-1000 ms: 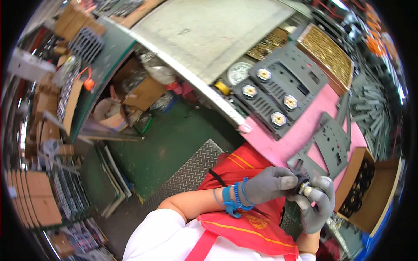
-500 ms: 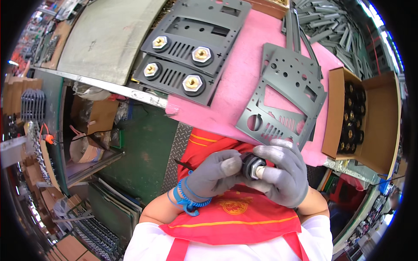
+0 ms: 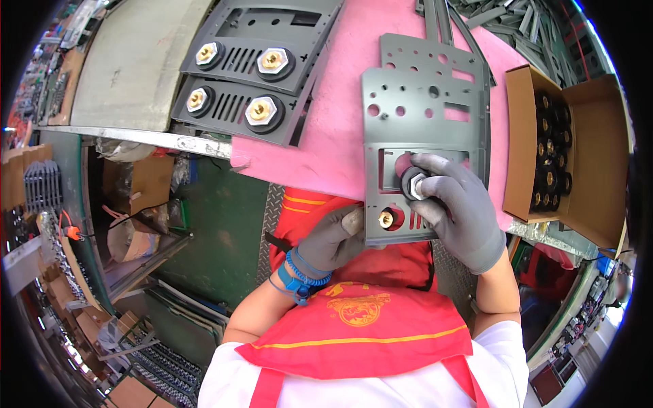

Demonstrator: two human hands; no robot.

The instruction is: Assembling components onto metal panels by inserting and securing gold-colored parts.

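My right hand (image 3: 466, 207) is closed on a black ring with a silver hex nut (image 3: 416, 185), held over the grey slotted metal panel (image 3: 391, 153). The panel overhangs the front of the table. My left hand (image 3: 332, 236) is at its lower left corner, thumb by the edge and fingers hidden underneath. A brass threaded fitting (image 3: 386, 218) pokes up through the panel's left round hole, seemingly held from below by my left hand. Grey gloves cover both hands. A second grey panel (image 3: 422, 54) lies under the first.
Panels fitted with brass and hex nuts (image 3: 235, 68) lie at the left of the pink table cover (image 3: 333, 129). On the right, an open cardboard box (image 3: 518, 136) holds several black fittings. Grey metal strips (image 3: 503, 24) are piled behind.
My hands have come apart; the right now has the ring and nut over the panel. The panel has turned and slid nearer, and the brass fitting now shows in its hole.
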